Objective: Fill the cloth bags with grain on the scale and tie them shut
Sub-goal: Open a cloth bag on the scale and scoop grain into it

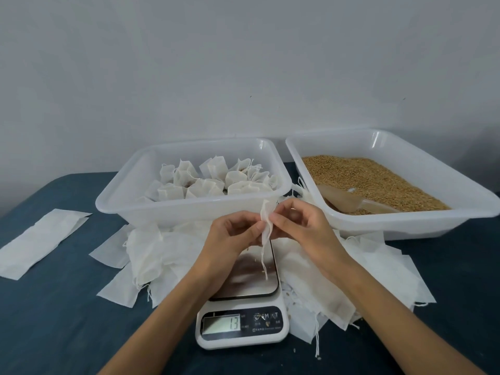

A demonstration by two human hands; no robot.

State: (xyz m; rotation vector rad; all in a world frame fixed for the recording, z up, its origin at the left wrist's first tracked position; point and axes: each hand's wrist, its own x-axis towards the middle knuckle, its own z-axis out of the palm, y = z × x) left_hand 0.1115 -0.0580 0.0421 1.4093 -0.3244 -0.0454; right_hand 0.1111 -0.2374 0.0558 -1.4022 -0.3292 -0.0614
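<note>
Above the kitchen scale (243,318), whose display reads 13, both hands hold one small white cloth bag (266,224). My left hand (234,234) pinches its left side and my right hand (300,226) pinches its right side. The bag's drawstring (264,263) dangles over the steel platform. A white tray (433,212) at the right holds brown grain (365,177) and a plastic scoop (349,198). Another white tray (130,209) behind the hands holds several filled cloth bags (216,177).
Loose empty cloth bags (151,253) lie heaped left and right of the scale on the dark blue tablecloth (54,320). A flat white strip (40,239) lies at the far left. A plain wall rises behind the trays.
</note>
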